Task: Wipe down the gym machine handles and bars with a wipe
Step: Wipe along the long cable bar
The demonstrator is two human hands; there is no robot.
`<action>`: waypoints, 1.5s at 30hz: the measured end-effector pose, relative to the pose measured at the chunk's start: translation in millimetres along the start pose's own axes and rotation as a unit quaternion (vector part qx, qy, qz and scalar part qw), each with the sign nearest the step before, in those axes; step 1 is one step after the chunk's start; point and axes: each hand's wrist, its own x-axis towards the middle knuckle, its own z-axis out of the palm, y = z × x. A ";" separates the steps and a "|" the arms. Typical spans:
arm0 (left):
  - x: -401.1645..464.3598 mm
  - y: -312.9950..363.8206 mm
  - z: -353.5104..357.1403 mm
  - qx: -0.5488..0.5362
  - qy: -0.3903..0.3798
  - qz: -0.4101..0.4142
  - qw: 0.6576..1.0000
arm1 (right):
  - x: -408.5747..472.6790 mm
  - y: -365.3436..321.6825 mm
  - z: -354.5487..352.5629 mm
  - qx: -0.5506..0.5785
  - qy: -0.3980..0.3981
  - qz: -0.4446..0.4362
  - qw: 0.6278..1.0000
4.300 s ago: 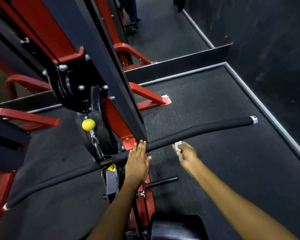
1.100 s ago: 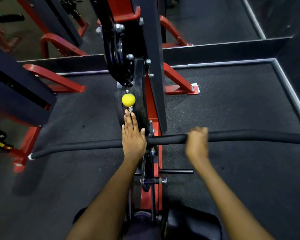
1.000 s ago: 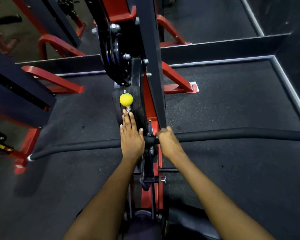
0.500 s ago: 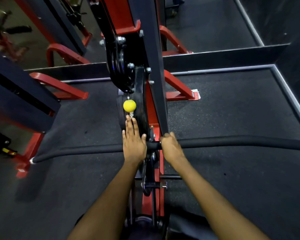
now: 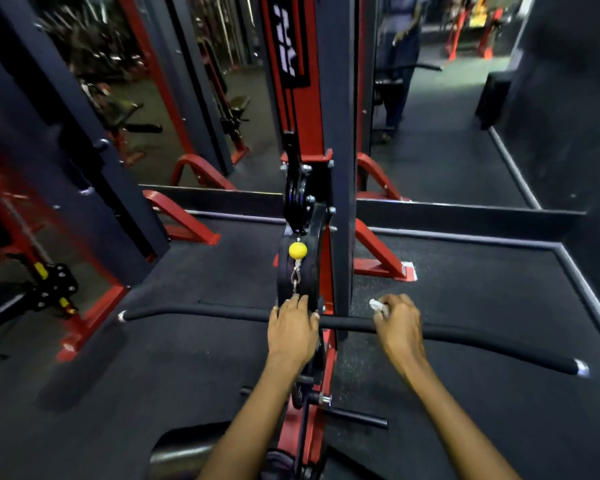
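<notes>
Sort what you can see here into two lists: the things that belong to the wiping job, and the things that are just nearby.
Part of the job:
- white wipe, held by right hand
- padded black bar
- left hand, resting on the bar

Just nearby:
- yellow ball
- red frame feet
- rubber floor

A long black padded bar (image 5: pixel 222 311) runs across the view in front of a red and dark gym machine upright (image 5: pixel 336 168). The left hand (image 5: pixel 293 329) rests flat on the bar at its middle, fingers straight and pointing toward a yellow ball (image 5: pixel 297 250) hanging on a chain above. The right hand (image 5: pixel 400 327) is curled over the bar just to the right, pinching a crumpled white wipe (image 5: pixel 378 305). Dark rubber floor (image 5: pixel 482 289) lies beneath.
</notes>
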 end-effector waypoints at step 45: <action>-926.9 62.4 -38.9 0.019 0.276 -0.614 0.739 | -757.3 -61.9 -205.1 0.088 -0.431 -0.583 0.683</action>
